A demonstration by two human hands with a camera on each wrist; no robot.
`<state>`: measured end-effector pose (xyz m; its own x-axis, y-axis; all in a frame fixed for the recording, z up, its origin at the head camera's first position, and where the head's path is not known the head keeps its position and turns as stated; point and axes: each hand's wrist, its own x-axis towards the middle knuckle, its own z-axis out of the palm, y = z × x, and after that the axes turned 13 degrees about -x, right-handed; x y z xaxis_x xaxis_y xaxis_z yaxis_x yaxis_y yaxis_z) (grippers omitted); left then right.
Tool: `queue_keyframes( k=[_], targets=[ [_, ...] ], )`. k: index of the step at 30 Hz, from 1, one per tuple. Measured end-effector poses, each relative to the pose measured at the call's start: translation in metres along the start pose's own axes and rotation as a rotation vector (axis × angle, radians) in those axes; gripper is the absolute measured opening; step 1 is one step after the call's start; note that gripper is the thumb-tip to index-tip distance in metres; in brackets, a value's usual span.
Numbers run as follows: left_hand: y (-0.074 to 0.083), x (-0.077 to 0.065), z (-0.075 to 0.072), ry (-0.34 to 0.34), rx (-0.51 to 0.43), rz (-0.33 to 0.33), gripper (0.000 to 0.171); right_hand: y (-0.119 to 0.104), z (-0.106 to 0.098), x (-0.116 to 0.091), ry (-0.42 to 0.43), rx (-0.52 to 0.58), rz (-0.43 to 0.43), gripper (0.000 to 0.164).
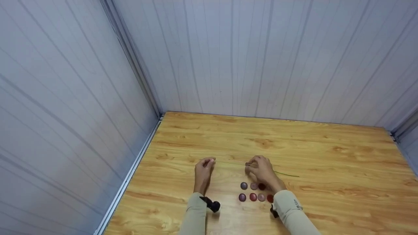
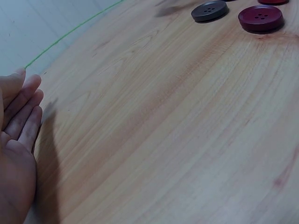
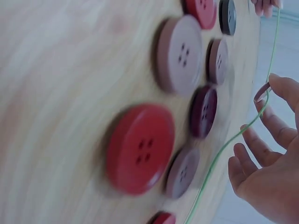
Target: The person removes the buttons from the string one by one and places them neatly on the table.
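Note:
My left hand [image 1: 203,171] pinches one end of a thin green string [image 2: 70,33] between thumb and forefinger. The string runs across to my right hand [image 1: 263,171], whose thumb and forefinger pinch a brownish button [image 3: 262,92] on its edge. At that button the string passes through or against it; which one I cannot tell. Beyond the right hand, the string's tail [image 1: 287,175] trails to the right. Below the hands several four-hole buttons lie in two rows, among them a dark grey button [image 2: 209,11], a purple-red button [image 2: 260,18], a red button [image 3: 141,148] and a mauve button [image 3: 180,55].
All of this is on a wood-grain table [image 1: 183,137]. Pale panel walls [image 1: 228,58] stand behind it and along the left side. A black wrist camera [image 1: 214,206] is strapped at the left sleeve. The right forearm partly covers the rightmost buttons in the head view.

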<state>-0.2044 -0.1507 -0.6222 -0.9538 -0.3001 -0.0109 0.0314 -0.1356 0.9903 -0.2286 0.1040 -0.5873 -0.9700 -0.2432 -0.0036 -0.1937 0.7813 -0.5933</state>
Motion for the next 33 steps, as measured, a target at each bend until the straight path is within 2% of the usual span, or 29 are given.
queue_keyframes(
  k=[7, 14, 21, 22, 26, 33],
  targets=[
    [0.001, -0.003, 0.0, -0.021, -0.033, -0.004, 0.026, 0.015, -0.011, -0.004, 0.005, 0.026, 0.025, 0.02],
    [0.001, -0.001, -0.001, -0.004, -0.003, 0.005, 0.021, 0.029, -0.021, -0.008, 0.05, 0.002, 0.013, 0.021],
    [0.036, -0.018, 0.004, -0.047, -0.038, -0.004, 0.024, 0.045, -0.034, -0.014, 0.032, -0.002, 0.043, 0.025],
    [0.037, -0.019, 0.003, -0.052, -0.043, -0.011, 0.025, 0.047, -0.036, -0.016, 0.026, 0.004, 0.052, 0.026],
    [0.032, -0.016, 0.002, -0.057, -0.047, -0.021, 0.025, 0.056, -0.044, -0.021, 0.024, 0.0, 0.072, 0.029],
    [0.005, -0.005, 0.0, -0.025, -0.056, -0.024, 0.026, 0.072, -0.056, -0.028, 0.057, -0.04, 0.076, 0.029]
  ],
)
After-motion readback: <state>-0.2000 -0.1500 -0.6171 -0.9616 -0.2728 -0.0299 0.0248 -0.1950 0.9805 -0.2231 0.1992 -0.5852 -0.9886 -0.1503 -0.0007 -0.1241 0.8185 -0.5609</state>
